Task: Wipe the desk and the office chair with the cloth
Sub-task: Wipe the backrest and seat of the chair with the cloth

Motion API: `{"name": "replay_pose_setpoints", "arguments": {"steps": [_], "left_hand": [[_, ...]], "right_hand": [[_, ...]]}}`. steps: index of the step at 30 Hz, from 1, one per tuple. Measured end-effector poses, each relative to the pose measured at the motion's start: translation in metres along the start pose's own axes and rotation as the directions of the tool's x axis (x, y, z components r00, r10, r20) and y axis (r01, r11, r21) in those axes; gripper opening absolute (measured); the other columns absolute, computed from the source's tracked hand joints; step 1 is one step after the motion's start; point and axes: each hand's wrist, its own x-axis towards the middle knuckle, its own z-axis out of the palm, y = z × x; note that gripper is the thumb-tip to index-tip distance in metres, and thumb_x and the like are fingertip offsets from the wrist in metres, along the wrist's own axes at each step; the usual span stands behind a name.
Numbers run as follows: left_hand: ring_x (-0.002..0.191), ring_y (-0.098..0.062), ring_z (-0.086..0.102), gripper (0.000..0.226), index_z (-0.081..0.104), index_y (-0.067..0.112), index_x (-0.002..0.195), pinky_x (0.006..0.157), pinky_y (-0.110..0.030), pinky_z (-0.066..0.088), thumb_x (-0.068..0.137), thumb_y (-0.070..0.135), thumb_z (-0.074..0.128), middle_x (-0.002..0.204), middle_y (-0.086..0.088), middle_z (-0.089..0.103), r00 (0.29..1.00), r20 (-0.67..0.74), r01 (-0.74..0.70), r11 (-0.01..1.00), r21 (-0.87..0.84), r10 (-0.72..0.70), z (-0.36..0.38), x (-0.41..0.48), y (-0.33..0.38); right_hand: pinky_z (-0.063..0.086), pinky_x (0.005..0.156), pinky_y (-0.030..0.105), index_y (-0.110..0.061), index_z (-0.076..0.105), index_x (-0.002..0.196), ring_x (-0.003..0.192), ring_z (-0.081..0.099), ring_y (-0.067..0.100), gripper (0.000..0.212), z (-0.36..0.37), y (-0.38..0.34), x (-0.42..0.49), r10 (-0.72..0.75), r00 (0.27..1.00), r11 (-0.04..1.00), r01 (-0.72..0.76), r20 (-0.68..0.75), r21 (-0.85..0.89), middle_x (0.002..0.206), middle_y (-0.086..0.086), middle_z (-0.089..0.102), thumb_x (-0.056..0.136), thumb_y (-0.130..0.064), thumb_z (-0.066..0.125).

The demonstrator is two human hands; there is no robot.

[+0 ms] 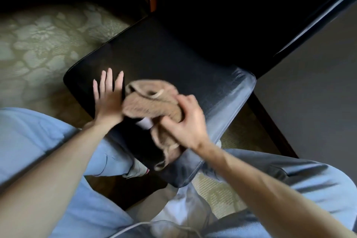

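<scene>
The black leather chair seat (pixel 173 60) fills the middle of the head view, seen from above. A tan cloth (pixel 148 106) lies bunched on its near half and hangs over the front edge. My right hand (pixel 183 120) grips the cloth with curled fingers near the seat's front. My left hand (pixel 109 98) lies flat on the seat with straight, spread fingers, its thumb side touching the cloth's left edge. A small white label (pixel 144 122) shows on the cloth. Motion blurs both hands.
The chair's dark backrest (pixel 251 15) rises at the upper right. Patterned beige carpet (pixel 38 44) lies to the left. My knees in light blue trousers (pixel 29 141) sit close against the seat's front edge. A grey floor or wall area (pixel 318 92) is at the right.
</scene>
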Motion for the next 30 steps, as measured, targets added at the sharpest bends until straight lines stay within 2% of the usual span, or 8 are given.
{"name": "replay_pose_setpoints", "arguments": {"steps": [3,6,10,12,18,20,24,30], "left_hand": [[0.159,-0.027,0.002,0.076,0.027,0.017,0.161,0.127,-0.048,-0.005,0.094,0.050,0.041,0.170,-0.018,0.010,1.000,-0.014,0.008,0.994,-0.110,-0.010,-0.001,-0.010,0.010],[0.159,-0.027,0.004,0.076,0.030,0.017,0.159,0.127,-0.051,-0.001,0.095,0.056,0.039,0.170,-0.018,0.013,0.999,-0.036,0.021,0.992,-0.126,-0.026,-0.001,-0.013,0.016],[0.159,-0.026,0.003,0.076,0.030,0.018,0.159,0.127,-0.050,-0.002,0.095,0.058,0.038,0.170,-0.017,0.013,0.998,-0.047,0.038,0.995,-0.089,-0.042,0.000,-0.014,0.016],[0.159,-0.026,0.004,0.076,0.030,0.019,0.159,0.127,-0.051,-0.001,0.095,0.058,0.038,0.170,-0.016,0.014,0.997,-0.058,0.038,0.996,-0.081,-0.043,0.002,-0.014,0.017],[0.158,-0.028,0.007,0.074,0.030,0.018,0.158,0.127,-0.053,0.003,0.095,0.056,0.041,0.169,-0.017,0.017,0.996,-0.085,0.025,0.998,-0.058,-0.030,0.007,-0.012,0.016],[0.158,-0.028,0.008,0.074,0.031,0.017,0.158,0.127,-0.053,0.003,0.095,0.055,0.041,0.169,-0.017,0.018,0.994,-0.105,0.020,0.998,-0.059,-0.026,0.009,-0.011,0.015],[0.158,-0.028,0.010,0.072,0.032,0.017,0.157,0.127,-0.053,0.005,0.096,0.054,0.041,0.168,-0.017,0.020,0.989,-0.149,0.003,0.999,-0.045,-0.010,0.011,-0.012,0.015],[0.158,-0.029,0.012,0.072,0.034,0.016,0.157,0.127,-0.053,0.006,0.096,0.052,0.042,0.168,-0.018,0.021,0.990,-0.144,-0.008,1.000,-0.028,0.004,0.008,-0.004,0.013]], "right_hand": [[0.049,0.096,0.052,-0.028,0.064,0.131,0.107,0.058,0.029,0.068,-0.051,0.014,0.036,-0.030,0.989,0.975,-0.003,-0.145,-0.224,0.109,0.004,0.053,0.069,-0.055,0.065],[0.042,0.100,0.051,-0.032,0.057,0.139,0.119,0.051,0.034,0.073,-0.106,0.028,0.076,-0.014,0.987,0.882,-0.064,-0.162,-0.466,0.123,0.010,0.052,0.070,-0.056,0.065],[0.032,0.109,0.057,-0.033,0.050,0.143,0.133,0.043,0.039,0.072,-0.152,0.044,0.124,0.052,0.984,0.764,-0.147,-0.168,-0.628,0.140,0.013,0.047,0.076,-0.043,0.074],[0.032,0.112,0.059,-0.028,0.048,0.145,0.136,0.041,0.040,0.072,-0.156,0.056,0.139,0.059,0.988,0.713,-0.143,-0.145,-0.687,0.145,0.015,0.045,0.080,-0.048,0.073],[0.036,0.109,0.064,-0.030,0.032,0.153,0.140,0.031,0.044,0.093,-0.145,0.107,0.162,0.342,0.938,0.619,-0.273,-0.060,-0.736,0.148,0.022,0.037,0.080,-0.077,0.063],[0.036,0.110,0.065,-0.033,0.028,0.154,0.140,0.029,0.048,0.093,-0.143,0.122,0.161,0.328,0.944,0.602,-0.239,-0.037,-0.762,0.149,0.024,0.036,0.080,-0.078,0.061],[0.037,0.108,0.062,-0.038,0.029,0.151,0.135,0.038,0.048,0.089,-0.145,0.136,0.169,0.369,0.929,0.616,-0.253,-0.010,-0.746,0.145,0.020,0.047,0.078,-0.079,0.059],[0.038,0.102,0.061,-0.020,0.039,0.142,0.130,0.042,0.047,0.094,-0.145,0.136,0.165,0.375,0.927,0.654,-0.282,-0.023,-0.702,0.141,0.021,0.050,0.071,-0.075,0.067]]}}
